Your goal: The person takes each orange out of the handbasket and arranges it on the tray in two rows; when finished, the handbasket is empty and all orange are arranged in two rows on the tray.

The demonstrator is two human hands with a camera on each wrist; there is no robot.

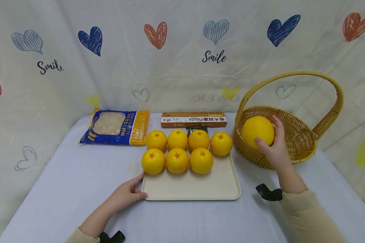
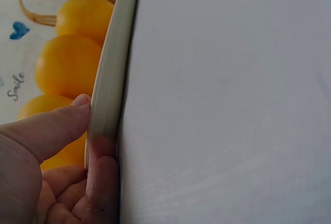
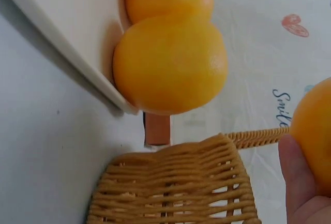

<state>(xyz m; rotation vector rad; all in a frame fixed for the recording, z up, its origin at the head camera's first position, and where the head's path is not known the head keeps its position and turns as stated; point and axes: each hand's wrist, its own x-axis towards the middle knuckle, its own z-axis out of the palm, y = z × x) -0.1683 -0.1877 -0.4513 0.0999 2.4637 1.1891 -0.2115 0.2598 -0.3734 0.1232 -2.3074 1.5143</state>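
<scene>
In the head view my right hand grips an orange between thumb and fingers, over the left part of a wicker basket with a tall handle. The right wrist view shows the same orange at its right edge, with a fingertip against it. My left hand holds the left edge of a cream tray, its thumb at the near corner. In the left wrist view, fingers curl against the tray's rim. Several oranges stand in two rows on the tray's far half.
Behind the tray lie a blue and yellow pasta bag and a long brown pasta box. A small black item shows partly behind the oranges. A white cloth with printed hearts hangs at the back.
</scene>
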